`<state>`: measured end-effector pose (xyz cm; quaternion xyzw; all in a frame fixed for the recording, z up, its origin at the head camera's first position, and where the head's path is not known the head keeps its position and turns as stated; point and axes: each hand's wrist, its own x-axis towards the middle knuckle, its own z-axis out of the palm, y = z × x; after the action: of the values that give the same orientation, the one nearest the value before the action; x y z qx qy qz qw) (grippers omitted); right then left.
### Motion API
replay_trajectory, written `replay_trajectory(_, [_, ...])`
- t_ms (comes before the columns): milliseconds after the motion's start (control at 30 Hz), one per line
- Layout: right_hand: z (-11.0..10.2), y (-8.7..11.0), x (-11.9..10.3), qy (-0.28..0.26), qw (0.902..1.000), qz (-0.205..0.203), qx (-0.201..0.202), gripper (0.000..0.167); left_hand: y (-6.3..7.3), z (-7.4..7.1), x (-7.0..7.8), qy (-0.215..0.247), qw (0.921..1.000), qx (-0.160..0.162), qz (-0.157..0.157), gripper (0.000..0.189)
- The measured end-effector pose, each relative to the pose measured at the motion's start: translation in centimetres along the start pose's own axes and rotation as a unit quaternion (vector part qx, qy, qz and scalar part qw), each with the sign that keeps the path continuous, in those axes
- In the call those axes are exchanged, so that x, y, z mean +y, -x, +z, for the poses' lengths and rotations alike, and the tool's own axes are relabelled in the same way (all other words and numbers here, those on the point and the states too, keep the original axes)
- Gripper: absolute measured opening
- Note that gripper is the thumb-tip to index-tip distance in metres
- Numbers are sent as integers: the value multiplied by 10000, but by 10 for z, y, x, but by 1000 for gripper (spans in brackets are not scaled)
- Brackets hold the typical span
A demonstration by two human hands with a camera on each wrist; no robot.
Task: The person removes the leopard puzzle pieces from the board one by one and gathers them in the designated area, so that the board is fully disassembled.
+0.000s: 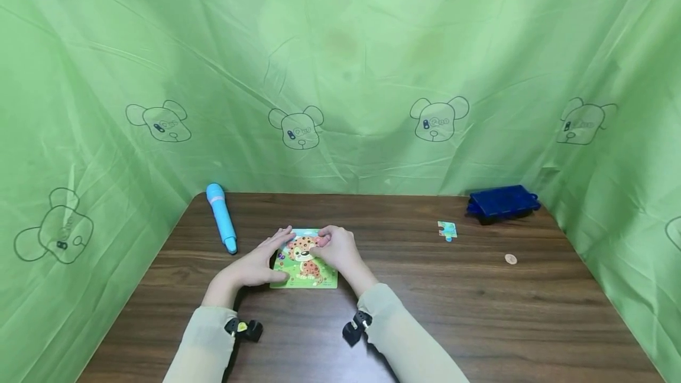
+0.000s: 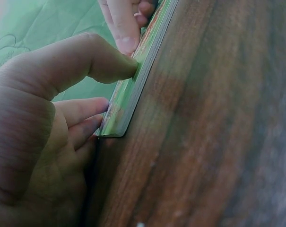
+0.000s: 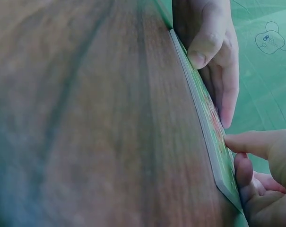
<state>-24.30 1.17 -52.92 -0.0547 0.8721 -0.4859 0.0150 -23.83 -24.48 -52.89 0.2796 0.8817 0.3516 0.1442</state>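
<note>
A jigsaw puzzle (image 1: 305,281) with a spotted leopard cub on green lies on the brown table. My left hand (image 1: 256,265) steadies its left side. In the left wrist view that thumb (image 2: 121,67) presses the front surface, while the fingers (image 2: 83,109) reach along the left edge, nearly straight. My right hand (image 1: 340,253) is over the upper right part of the picture. In the right wrist view its thumb (image 3: 249,143) touches the puzzle's face and the other fingers are bent near the edge. Whether they pinch a piece is hidden.
A loose blue-green puzzle piece (image 1: 447,230) lies right of the puzzle. Farther right are a small round pale disc (image 1: 511,259) and a dark blue plastic case (image 1: 502,201). A blue toy microphone (image 1: 221,217) lies at the back left. Green curtains (image 1: 356,152) border the table.
</note>
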Motion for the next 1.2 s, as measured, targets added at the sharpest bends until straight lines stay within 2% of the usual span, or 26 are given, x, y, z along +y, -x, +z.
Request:
replay_trajectory(433, [2,0,0,-450,9984,241,-225,48,3,0,2,-20,10000,-5,-26,100])
replay_trajectory(667, [4,-2,-1,-454,9984,304,-160,47,3,0,1,-27,10000,7,-33,100])
replay_trajectory(933, [3,-2,1,-810,9957,436,-142,48,4,1,2,-96,10000,24,11,99])
replay_trajectory(1033, [2,-2,2,-891,9948,481,-87,43,3,1,2,-102,9999,40,41,99])
replay_trajectory(1200, [0,-1,2,-695,9964,476,12,32,2,1,3,-60,10000,-4,29,98])
